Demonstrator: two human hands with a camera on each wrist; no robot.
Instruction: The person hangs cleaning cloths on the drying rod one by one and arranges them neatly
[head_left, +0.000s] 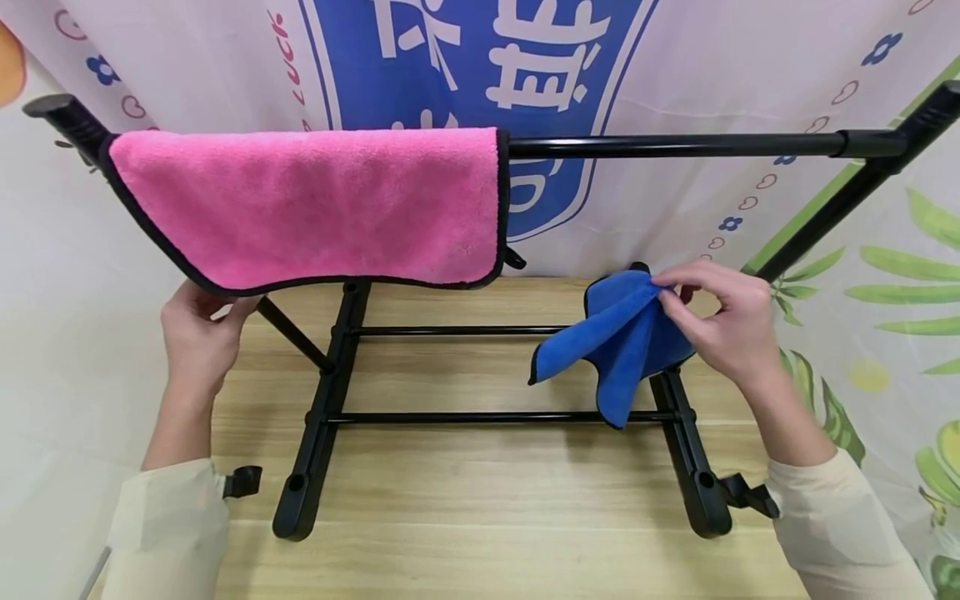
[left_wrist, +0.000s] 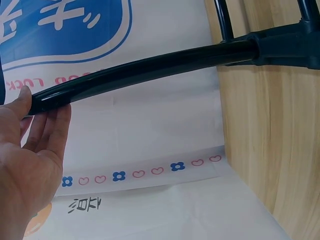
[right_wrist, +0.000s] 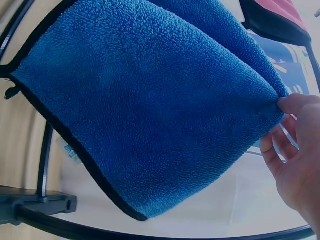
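A pink towel (head_left: pixel 315 208) with black edging hangs over the top bar of a black metal rack (head_left: pixel 675 147). Below the towel's lower left corner, my left hand (head_left: pixel 202 329) grips the rack's curved side tube (left_wrist: pixel 150 70); the left wrist view has the thumb above it and the fingers beneath. My right hand (head_left: pixel 723 321) pinches a blue towel (head_left: pixel 637 333) between thumb and fingertips near its middle. From that pinch the blue towel droops in loose folds, its black-edged corners hanging down (right_wrist: pixel 150 115) in the right wrist view.
The rack's two feet (head_left: pixel 307 467) stand on a light wood tabletop (head_left: pixel 487 508), joined by two thin crossbars (head_left: pixel 465 417). Behind hangs a white printed curtain (head_left: pixel 720 67) with a blue sign. Leaf-patterned fabric (head_left: pixel 900 275) is at the right.
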